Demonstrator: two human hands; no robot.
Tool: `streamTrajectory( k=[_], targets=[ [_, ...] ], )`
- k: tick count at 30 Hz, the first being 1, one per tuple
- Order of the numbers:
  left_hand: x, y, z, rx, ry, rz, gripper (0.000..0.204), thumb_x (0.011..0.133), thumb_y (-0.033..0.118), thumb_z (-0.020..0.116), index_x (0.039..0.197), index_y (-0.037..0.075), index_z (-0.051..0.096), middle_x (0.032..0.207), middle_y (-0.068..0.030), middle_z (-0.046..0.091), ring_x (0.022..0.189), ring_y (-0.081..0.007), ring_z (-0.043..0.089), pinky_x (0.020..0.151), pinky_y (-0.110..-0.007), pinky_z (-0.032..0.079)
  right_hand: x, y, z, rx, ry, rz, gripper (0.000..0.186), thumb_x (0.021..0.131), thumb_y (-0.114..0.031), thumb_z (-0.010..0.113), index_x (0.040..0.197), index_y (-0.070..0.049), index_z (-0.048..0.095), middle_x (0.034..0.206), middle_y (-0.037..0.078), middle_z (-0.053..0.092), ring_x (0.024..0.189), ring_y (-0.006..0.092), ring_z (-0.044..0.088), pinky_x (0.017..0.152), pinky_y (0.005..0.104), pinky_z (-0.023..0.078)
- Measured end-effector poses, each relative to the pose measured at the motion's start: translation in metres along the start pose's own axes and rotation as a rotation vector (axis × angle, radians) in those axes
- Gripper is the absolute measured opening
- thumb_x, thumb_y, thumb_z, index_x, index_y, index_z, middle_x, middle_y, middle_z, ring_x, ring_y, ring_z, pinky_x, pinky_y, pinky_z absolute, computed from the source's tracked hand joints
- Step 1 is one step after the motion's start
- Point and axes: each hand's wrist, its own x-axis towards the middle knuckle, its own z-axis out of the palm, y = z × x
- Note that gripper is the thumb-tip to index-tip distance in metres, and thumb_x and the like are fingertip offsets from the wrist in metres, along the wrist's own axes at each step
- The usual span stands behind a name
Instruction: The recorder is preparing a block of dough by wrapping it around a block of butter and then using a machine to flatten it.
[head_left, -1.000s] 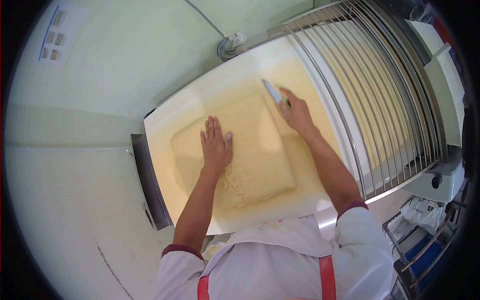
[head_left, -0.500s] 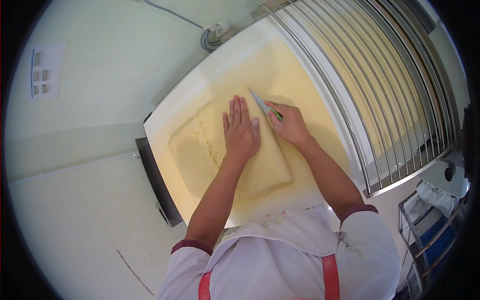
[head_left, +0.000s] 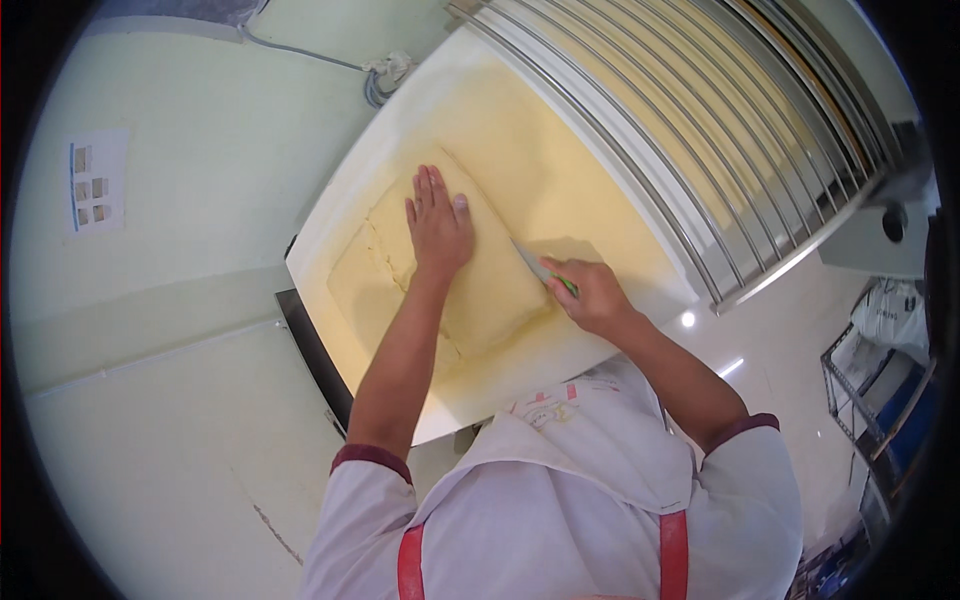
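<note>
A folded slab of pale yellow dough (head_left: 490, 290) lies on the light belt-like work surface (head_left: 600, 190). A ragged seam runs across its left part, where one folded edge meets another. My left hand (head_left: 440, 230) rests flat on the slab, its fingers stretched out and pointing away from me. In my right hand (head_left: 592, 295) is a knife (head_left: 530, 262) with a green handle, gripped by closed fingers. Its blade lies along the slab's right edge, the tip pointing away and to the left. Whether the blade is inside the dough I cannot tell.
A guard of curved metal bars (head_left: 660, 120) stands to the right of the work surface. On the left is a pale wall with a sheet of paper (head_left: 97, 182) and, farther up, a coiled grey cable (head_left: 377, 90). A wire rack (head_left: 850, 390) stands at the lower right.
My right hand has drawn the knife toward me along the slab's right edge. My left hand stays flat on the dough. The whole view has shifted somewhat.
</note>
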Motion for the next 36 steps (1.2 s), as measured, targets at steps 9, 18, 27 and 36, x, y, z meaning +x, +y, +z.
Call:
streamTrajectory(
  k=[9,18,27,36],
  targets=[
    [-0.013,-0.005,-0.012,-0.464,0.35,0.091,0.051,0.097,0.023,0.05,0.14,-0.002,0.04,0.143,-0.0197,0.043,0.135,-0.03,0.039,0.111,-0.043,0.03,-0.155,-0.02,-0.029,-0.089,0.013,-0.008,0.038,0.086,-0.006,0.062,0.124,-0.005,0.058,0.078,0.013,0.064,0.063,0.0274,0.063,0.061,0.0377,0.052],
    [-0.166,0.036,-0.056,-1.826,-0.227,-0.24,0.024,0.1,0.026,0.051,0.107,0.004,0.057,0.094,-0.0083,0.067,0.067,-0.015,0.061,0.065,-0.031,0.053,-0.047,-0.104,0.053,1.227,-0.17,0.456,0.056,0.099,-0.025,0.053,0.146,-0.008,0.027,0.076,0.01,0.061,0.058,0.0124,0.057,0.052,0.0255,0.049],
    [-0.201,-0.265,-0.061,-1.416,0.6,-0.804,0.024,0.096,0.017,0.052,0.103,0.001,0.068,0.071,-0.0018,0.058,0.046,-0.009,0.05,0.042,-0.024,0.044,-0.052,-0.147,0.166,0.479,-0.317,0.29,0.049,0.098,-0.023,0.056,0.139,-0.002,0.04,0.09,0.01,0.065,0.073,0.0142,0.063,0.058,0.025,0.052],
    [-0.127,-0.335,-0.039,-1.157,0.473,-0.754,0.029,0.091,0.015,0.059,0.117,0.006,0.067,0.083,-0.0089,0.069,0.058,-0.0129,0.06,0.05,-0.027,0.049,-0.036,-0.176,0.21,0.313,-0.116,0.416,0.043,0.096,-0.022,0.059,0.131,0.001,0.048,0.088,0.009,0.065,0.067,0.0142,0.063,0.058,0.0241,0.051]
  ],
)
